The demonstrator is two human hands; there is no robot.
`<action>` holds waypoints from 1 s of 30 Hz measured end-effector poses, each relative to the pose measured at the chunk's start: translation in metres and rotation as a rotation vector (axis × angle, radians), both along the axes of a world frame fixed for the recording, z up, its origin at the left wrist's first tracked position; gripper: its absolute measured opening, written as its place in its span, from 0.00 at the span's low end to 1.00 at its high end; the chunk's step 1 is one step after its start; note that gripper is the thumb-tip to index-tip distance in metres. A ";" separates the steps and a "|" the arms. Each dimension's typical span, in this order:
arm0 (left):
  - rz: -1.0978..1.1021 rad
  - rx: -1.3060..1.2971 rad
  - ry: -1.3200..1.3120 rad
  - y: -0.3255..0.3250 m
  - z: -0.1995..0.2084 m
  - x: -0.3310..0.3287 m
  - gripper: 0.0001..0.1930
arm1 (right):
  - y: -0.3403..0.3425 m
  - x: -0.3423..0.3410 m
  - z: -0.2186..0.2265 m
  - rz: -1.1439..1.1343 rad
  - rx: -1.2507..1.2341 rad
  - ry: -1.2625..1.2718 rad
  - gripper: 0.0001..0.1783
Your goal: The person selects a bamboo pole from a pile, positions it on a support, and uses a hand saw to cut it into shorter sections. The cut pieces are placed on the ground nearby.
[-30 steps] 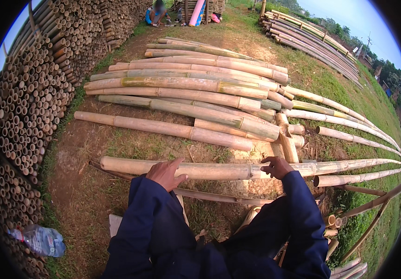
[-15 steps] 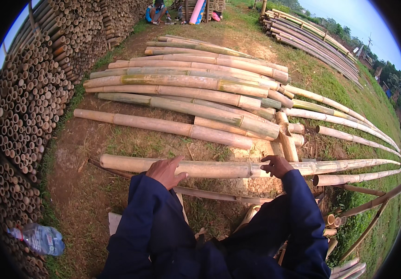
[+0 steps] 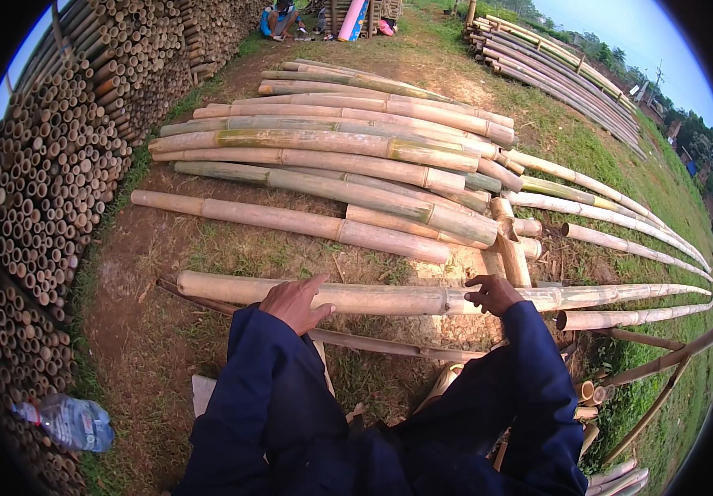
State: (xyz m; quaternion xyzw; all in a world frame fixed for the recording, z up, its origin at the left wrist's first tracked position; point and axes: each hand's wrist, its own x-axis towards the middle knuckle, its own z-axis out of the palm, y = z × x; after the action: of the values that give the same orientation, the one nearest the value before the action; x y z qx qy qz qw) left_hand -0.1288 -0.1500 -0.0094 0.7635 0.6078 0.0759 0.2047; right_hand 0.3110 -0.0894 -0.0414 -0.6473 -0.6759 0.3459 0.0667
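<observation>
Pole (image 3: 381, 299) lies crosswise in front of the person, running from left of the left hand off to the far right. Left hand (image 3: 294, 304) is over its left part, palm down, fingers extended, thumb apart, not wrapped round it. Right hand (image 3: 493, 295) is at the pole farther right, fingers loosely bent with a gap to the thumb, no closed grip; how firmly either hand touches, cannot tell. Thin strip (image 3: 389, 343) lies on the near side of the pole. Notched piece (image 3: 511, 252) sits just beyond, near the right hand. Cut poles (image 3: 307, 146) lie side by side past that, some greenish. Big stack (image 3: 38, 215) of tubes at left, ends facing out; clear bottle (image 3: 76, 423) at lower left. Another person (image 3: 278, 21) crouches far off near a pink roll (image 3: 352, 21).
</observation>
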 end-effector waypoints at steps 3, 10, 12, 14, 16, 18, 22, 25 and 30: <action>0.012 0.018 -0.002 0.001 -0.003 -0.001 0.35 | 0.001 0.001 -0.002 -0.005 0.003 0.009 0.24; -0.043 -0.082 -0.281 0.012 -0.006 -0.002 0.33 | 0.000 0.001 -0.003 0.007 0.031 0.023 0.25; -0.075 -0.103 -0.363 0.019 -0.003 0.007 0.31 | -0.004 0.003 0.000 -0.005 0.046 0.010 0.26; -0.149 -0.050 -0.234 0.032 0.001 0.022 0.29 | -0.004 0.011 -0.005 -0.017 0.087 0.000 0.25; -0.232 -0.034 -0.128 0.052 -0.011 0.038 0.29 | -0.008 0.005 0.001 -0.024 0.158 -0.012 0.24; -0.306 -0.022 -0.031 0.079 -0.025 0.066 0.30 | -0.016 0.014 0.006 -0.066 0.224 -0.047 0.22; -0.331 0.019 0.052 0.109 -0.095 0.117 0.32 | -0.021 0.028 0.007 -0.121 0.231 -0.048 0.22; -0.356 -0.032 0.122 0.126 -0.150 0.146 0.45 | -0.015 0.046 0.000 -0.083 0.222 -0.129 0.22; -0.421 0.013 0.212 0.139 -0.205 0.174 0.57 | 0.009 0.087 -0.057 0.054 0.150 -0.446 0.48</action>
State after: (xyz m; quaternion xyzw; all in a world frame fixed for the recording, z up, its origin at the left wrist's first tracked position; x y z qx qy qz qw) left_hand 0.0453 -0.0111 -0.2149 0.8784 0.4527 -0.0451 0.1464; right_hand 0.3981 -0.0799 -0.0982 -0.6826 -0.7149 0.1446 -0.0456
